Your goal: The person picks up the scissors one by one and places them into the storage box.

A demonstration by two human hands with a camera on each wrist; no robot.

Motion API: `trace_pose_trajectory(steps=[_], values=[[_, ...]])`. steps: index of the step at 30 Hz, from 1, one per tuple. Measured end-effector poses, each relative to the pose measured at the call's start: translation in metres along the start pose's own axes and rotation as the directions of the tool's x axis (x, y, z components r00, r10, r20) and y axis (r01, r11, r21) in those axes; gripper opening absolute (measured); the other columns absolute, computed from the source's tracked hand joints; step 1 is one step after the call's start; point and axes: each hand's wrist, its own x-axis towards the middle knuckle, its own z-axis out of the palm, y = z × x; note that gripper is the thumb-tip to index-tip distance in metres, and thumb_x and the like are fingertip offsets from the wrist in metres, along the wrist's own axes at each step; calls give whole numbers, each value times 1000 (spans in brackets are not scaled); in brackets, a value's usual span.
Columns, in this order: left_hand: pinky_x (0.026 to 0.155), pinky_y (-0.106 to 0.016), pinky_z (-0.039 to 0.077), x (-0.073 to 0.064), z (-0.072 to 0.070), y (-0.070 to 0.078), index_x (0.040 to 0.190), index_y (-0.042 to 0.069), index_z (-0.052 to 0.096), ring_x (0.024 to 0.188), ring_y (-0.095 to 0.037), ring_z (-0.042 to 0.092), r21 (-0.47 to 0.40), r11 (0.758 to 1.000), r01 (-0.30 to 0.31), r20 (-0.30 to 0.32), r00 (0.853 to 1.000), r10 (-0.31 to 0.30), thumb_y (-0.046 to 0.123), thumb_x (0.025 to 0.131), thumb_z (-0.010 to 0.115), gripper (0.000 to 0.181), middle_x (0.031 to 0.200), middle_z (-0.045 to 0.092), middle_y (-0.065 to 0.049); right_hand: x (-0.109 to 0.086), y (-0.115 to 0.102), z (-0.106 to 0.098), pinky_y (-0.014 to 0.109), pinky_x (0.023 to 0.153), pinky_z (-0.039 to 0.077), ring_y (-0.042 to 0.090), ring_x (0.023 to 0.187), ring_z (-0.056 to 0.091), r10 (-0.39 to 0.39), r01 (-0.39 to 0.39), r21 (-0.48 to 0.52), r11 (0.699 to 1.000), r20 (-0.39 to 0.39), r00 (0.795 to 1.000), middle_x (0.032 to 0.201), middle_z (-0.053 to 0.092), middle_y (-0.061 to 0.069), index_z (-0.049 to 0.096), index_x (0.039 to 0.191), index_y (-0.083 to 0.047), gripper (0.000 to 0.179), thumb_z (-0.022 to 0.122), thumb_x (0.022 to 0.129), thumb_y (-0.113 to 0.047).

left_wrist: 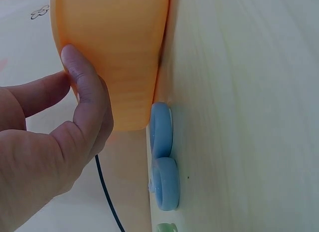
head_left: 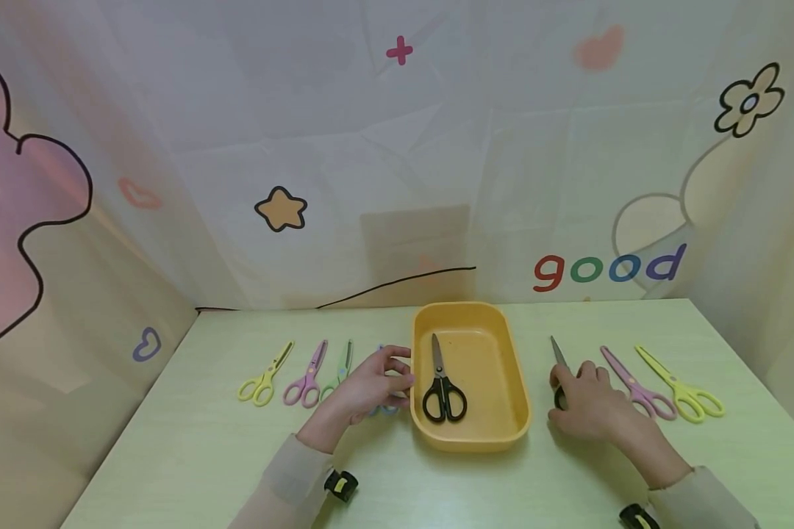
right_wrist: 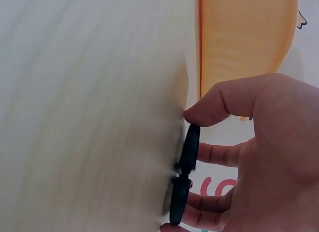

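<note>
A yellow plastic tray [head_left: 496, 382] stands mid-table with a pair of black-handled scissors [head_left: 440, 369] lying inside. My left hand [head_left: 373, 386] pinches the tray's left rim, thumb against the outer wall in the left wrist view. To the right of the tray, my right hand [head_left: 589, 404] grips a second pair of black-handled scissors [right_wrist: 189, 147] by the handles. Their blades [head_left: 559, 353] point toward the back, and the handles sit close over the table. Blue scissors [left_wrist: 162, 132] lie under and beside my left hand, partly hidden by it in the head view.
Left of the tray lie yellow scissors [head_left: 262, 383], purple scissors [head_left: 312, 367] and green scissors [head_left: 345, 358]. On the right are another purple pair [head_left: 628, 376] and another yellow pair [head_left: 664, 376]. A printed curtain [head_left: 331, 169] hangs behind the table [head_left: 172, 441].
</note>
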Motion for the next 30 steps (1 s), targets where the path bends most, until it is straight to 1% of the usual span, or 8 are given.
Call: trace_pose_trajectory(steps=[5, 9, 15, 18, 21, 30], values=[[74, -34, 61, 0, 0, 0, 148, -7, 37, 85, -21, 62, -5, 1000, -8, 10, 1000, 8, -4, 101, 59, 52, 115, 53, -17, 1, 0, 0, 55, 67, 46, 46, 95, 44, 0, 0, 34, 999, -22, 1000, 98, 44, 23, 54, 114, -8, 40, 74, 86, -28], [74, -34, 61, 1, -1, -1, 148, -7, 38, 84, -21, 62, -6, 1000, -8, 12, 1000, 8, -4, 101, 59, 52, 114, 53, -17, 2, -1, -2, 56, 68, 47, 49, 96, 44, 17, -16, 47, 999, -17, 1000, 98, 44, 27, 54, 114, -7, 40, 74, 86, -30], [74, -34, 61, 1, -1, -1, 148, -7, 37, 85, -21, 62, -7, 1000, -7, 10, 1000, 7, -4, 101, 59, 52, 114, 53, -17, 2, -2, -2, 48, 66, 44, 44, 92, 43, 26, -25, 61, 998, -28, 999, 96, 44, 23, 55, 111, -8, 39, 75, 86, -32], [75, -34, 61, 1, -1, -1, 149, -7, 37, 85, -21, 62, -6, 1000, -8, 12, 1000, 8, -3, 102, 59, 52, 114, 53, -17, 2, -3, -1, 43, 63, 41, 42, 91, 42, 23, -20, 63, 998, -48, 999, 94, 43, 20, 56, 108, -10, 38, 76, 86, -34], [75, -34, 61, 0, -1, -1, 149, -7, 37, 85, -21, 62, -3, 1000, -8, 12, 1000, 8, -3, 102, 59, 52, 115, 53, -17, 3, -3, -2, 41, 62, 41, 42, 91, 40, 21, -16, 70, 997, -71, 997, 95, 43, 21, 56, 108, -10, 39, 76, 85, -34], [75, -35, 61, 1, 0, -1, 148, -7, 37, 86, -21, 62, -1, 1000, 2, 3, 1000, -2, -3, 101, 60, 52, 114, 53, -17, 3, -10, -9, 45, 64, 42, 42, 92, 40, -11, 21, 50, 999, -189, 982, 94, 43, 22, 54, 105, -10, 35, 72, 87, -34]])
